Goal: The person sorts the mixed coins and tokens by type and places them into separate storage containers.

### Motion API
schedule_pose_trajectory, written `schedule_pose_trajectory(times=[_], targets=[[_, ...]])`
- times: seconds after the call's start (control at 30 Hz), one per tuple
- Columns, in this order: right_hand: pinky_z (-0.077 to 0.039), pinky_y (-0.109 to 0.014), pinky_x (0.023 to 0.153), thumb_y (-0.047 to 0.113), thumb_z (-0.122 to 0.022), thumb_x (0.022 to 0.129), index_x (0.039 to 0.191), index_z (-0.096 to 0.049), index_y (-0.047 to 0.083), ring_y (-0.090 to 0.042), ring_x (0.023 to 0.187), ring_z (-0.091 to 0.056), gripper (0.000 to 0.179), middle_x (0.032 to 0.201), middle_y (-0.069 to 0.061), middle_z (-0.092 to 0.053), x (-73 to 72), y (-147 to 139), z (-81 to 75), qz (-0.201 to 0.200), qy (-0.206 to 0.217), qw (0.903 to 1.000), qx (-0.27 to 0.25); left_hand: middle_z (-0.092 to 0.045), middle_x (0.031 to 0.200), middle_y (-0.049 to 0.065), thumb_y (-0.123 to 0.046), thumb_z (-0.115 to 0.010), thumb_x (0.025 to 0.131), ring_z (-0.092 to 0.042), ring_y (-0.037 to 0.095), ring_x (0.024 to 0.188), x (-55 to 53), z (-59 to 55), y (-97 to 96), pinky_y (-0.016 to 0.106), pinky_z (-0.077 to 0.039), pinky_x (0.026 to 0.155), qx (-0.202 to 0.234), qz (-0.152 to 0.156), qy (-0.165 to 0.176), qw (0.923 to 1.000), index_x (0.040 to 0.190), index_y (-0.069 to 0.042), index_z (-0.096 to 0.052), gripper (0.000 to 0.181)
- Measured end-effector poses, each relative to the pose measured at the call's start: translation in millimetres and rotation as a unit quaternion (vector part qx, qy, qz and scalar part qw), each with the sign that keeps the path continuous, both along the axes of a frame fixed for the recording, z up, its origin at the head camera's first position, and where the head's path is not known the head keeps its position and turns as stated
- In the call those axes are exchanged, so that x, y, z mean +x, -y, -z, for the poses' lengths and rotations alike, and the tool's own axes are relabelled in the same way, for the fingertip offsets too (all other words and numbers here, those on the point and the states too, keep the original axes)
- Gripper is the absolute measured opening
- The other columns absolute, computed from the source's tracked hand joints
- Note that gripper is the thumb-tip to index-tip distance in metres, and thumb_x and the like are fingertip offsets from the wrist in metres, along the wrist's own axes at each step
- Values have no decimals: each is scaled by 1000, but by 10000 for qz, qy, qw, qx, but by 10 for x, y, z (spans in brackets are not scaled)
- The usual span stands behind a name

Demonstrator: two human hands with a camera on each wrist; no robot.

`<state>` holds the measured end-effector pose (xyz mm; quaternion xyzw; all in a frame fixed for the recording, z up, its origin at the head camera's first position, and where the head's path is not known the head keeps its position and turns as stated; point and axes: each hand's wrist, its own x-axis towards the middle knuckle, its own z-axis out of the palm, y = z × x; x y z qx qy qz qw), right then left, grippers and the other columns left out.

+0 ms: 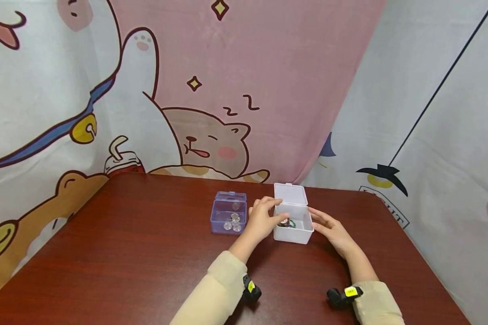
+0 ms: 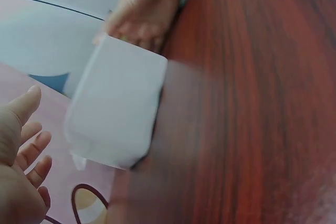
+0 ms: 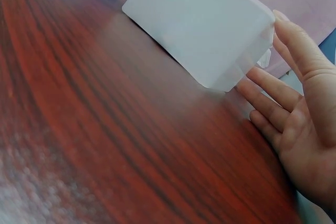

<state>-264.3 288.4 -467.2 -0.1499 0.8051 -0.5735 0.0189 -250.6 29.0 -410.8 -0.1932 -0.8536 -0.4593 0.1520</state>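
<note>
A white box (image 1: 293,234) stands on the table with its lid (image 1: 290,195) tilted back. Inside, at its left end, lie small dark and coloured items (image 1: 287,223). My left hand (image 1: 261,218) hovers at the box's left side, thumb over the rim, fingers loosely bent and holding nothing. In the left wrist view, that hand (image 2: 23,166) shows a gap to the box. At the right wall, my right hand (image 1: 332,232) has its fingers extended, the thumb near the front corner. The right wrist view shows those fingertips (image 3: 252,80) right at the box's side.
Left of the white box stands a translucent blue box (image 1: 229,208), lid up, with several clear round pieces (image 1: 232,223) in it. Both boxes are on a reddish-brown wooden table (image 1: 118,253). A printed cartoon cloth (image 1: 293,81) hangs behind the far edge.
</note>
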Motion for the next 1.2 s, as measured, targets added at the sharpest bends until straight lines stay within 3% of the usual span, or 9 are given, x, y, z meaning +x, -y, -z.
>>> schedule_pose_trajectory(times=[0.17, 0.4, 0.57, 0.73, 1.03, 1.2], targets=[[-28, -58, 101, 19, -58, 97, 146, -40, 8, -32, 128, -40, 53, 142, -20, -44, -4, 2, -4, 24, 6, 10000, 14, -64, 112, 2, -24, -77, 82, -53, 27, 99, 105, -71, 85, 38, -32, 84, 567, 217, -75, 9981, 121, -6, -66, 44], [-28, -59, 102, 19, -58, 96, 145, -40, 8, -35, 129, -38, 54, 142, -20, -43, -9, 9, -13, 15, 22, 10000, -8, -66, 107, 5, -17, -79, 80, -53, 29, 95, 271, -149, 197, 36, -42, 82, 1158, 551, -248, 9914, 118, -3, -67, 42], [-30, -57, 101, 17, -58, 96, 145, -41, 7, -20, 124, -45, 53, 142, -20, -44, -1, 20, -29, 5, -11, 10000, -17, -65, 107, 3, -14, -78, 80, -53, 27, 97, 374, -150, 280, 33, -44, 83, 1198, 813, -207, 9893, 119, -3, -67, 43], [-30, -55, 101, 18, -58, 96, 145, -40, 7, -7, 118, -48, 53, 141, -19, -45, 4, 26, -32, -8, -18, 10000, -4, -65, 109, 5, -15, -78, 79, -52, 25, 100, 467, -141, 391, 42, -43, 85, 1113, 988, -227, 9886, 118, -4, -67, 42], [-26, -59, 103, 18, -58, 96, 146, -40, 6, -34, 130, -37, 54, 143, -21, -43, 20, 24, -41, 17, 56, 10000, -54, -66, 107, 4, -16, -79, 78, -53, 28, 95, 619, -53, 587, 31, -43, 83, 878, 1148, -196, 9893, 116, -6, -69, 41], [-27, -60, 102, 18, -58, 96, 145, -40, 6, -38, 130, -36, 54, 142, -21, -43, 21, 21, -31, 39, 41, 10000, -18, -66, 107, 6, -15, -80, 78, -55, 21, 94, 694, -19, 707, 33, -44, 84, 892, 1268, -72, 9879, 116, -7, -69, 40]])
